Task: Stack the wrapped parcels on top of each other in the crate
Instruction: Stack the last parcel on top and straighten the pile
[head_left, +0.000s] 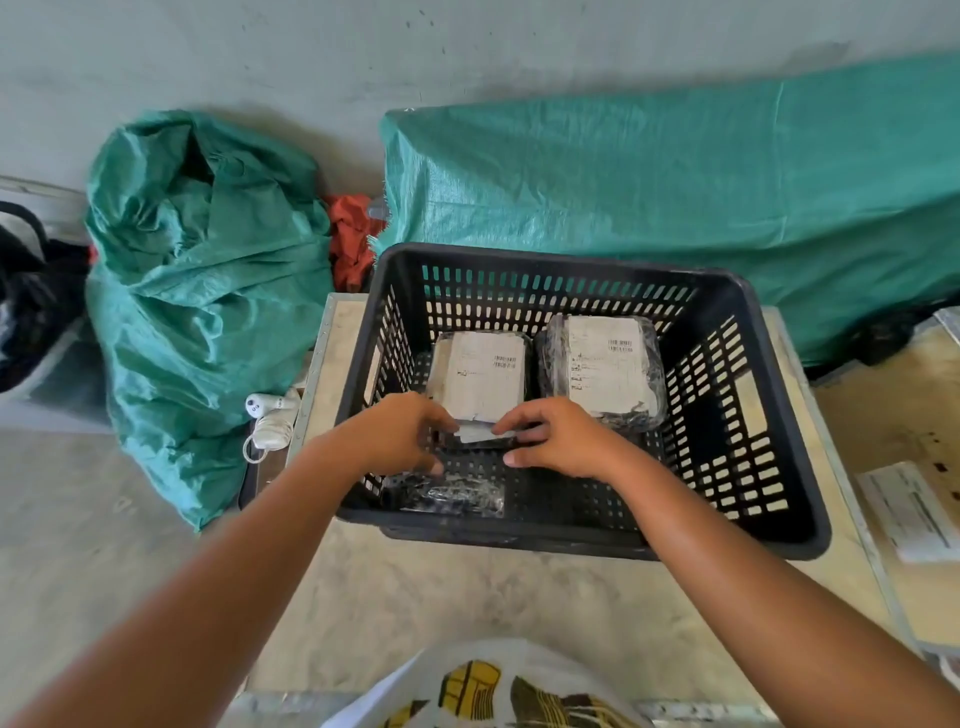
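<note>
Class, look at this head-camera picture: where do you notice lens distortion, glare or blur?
Head view: the wide lens bows the crate rim and stretches both forearms towards the corners; daylight is soft and even, with only faint shadows; plastic wrap on the right parcel glints; label print is too blurred to read; the left hand and right hand look slightly soft.

Grey plaster wall (363, 47) behind, grey concrete floor (62, 545) left, pale worktable (415, 597) with metal edging in front, crumpled green woven sack (208, 291) on floor, green tarp (675, 192) over something long against wall, even daylight.
</note>
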